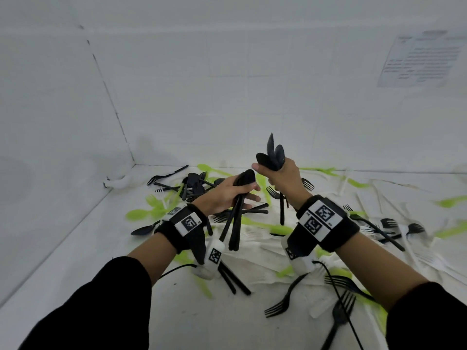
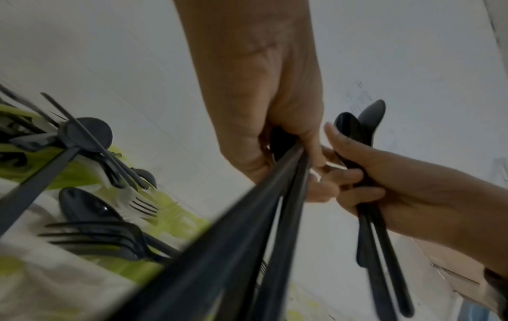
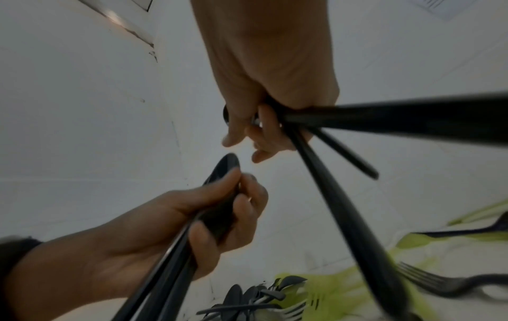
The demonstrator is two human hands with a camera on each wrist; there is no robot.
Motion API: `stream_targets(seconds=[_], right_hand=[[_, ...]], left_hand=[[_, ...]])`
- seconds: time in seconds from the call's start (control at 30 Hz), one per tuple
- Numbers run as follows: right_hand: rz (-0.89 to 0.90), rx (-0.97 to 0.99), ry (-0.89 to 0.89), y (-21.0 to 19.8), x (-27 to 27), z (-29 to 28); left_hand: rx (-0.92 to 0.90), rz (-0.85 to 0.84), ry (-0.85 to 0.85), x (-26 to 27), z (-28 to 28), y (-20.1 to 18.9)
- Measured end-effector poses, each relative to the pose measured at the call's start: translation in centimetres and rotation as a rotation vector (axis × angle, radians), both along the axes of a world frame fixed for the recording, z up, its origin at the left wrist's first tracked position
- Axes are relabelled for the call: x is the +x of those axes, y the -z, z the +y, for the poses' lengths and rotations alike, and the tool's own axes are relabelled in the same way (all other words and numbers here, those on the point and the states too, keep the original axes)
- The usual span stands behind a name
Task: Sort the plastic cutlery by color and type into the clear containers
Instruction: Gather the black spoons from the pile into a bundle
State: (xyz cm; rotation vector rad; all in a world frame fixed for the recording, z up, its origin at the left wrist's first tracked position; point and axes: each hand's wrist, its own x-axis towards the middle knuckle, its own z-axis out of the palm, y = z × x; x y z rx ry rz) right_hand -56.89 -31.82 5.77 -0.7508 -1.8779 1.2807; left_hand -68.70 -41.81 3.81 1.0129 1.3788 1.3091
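My left hand (image 1: 237,195) grips a bundle of black spoons (image 1: 236,223) near their bowls, with the handles hanging down toward me. My right hand (image 1: 278,174) grips another bundle of black spoons (image 1: 274,151), bowls fanned upward and handles pointing down. The hands are close together above the cutlery heap, apart by a small gap. In the left wrist view my left hand (image 2: 274,134) clasps the long black handles (image 2: 241,228). In the right wrist view my right hand (image 3: 264,97) clasps several handles (image 3: 341,195). No clear container is in view.
Black, green and white cutlery lies scattered on a white cloth (image 1: 255,251). A black pile (image 1: 194,185) sits at the back, black forks (image 1: 285,299) at the front right, a green spoon (image 1: 141,214) on the left. White walls (image 1: 50,147) close in the left and back.
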Motion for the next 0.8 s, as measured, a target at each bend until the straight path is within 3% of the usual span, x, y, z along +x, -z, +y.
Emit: stream_targets(seconds=[0.17, 0.4, 0.6, 0.8], right_hand=[[-0.096, -0.138, -0.119, 0.8, 1.0, -0.1], [-0.034, -0.396, -0.284, 2.1, 0.9, -1.1], [0.090, -0.497, -0.179, 2.6, 1.6, -0.8], [0.046, -0.425, -0.163, 2.7, 1.2, -1.3]], left_hand=[[0.103, -0.124, -0.181, 0.0, 0.6, 0.5], [0.070, -0.107, -0.171, 1.4, 1.2, 0.7], [0.094, -0.273, -0.303, 1.2, 1.3, 0.6], [0.091, -0.124, -0.264, 2.5, 1.8, 1.1]])
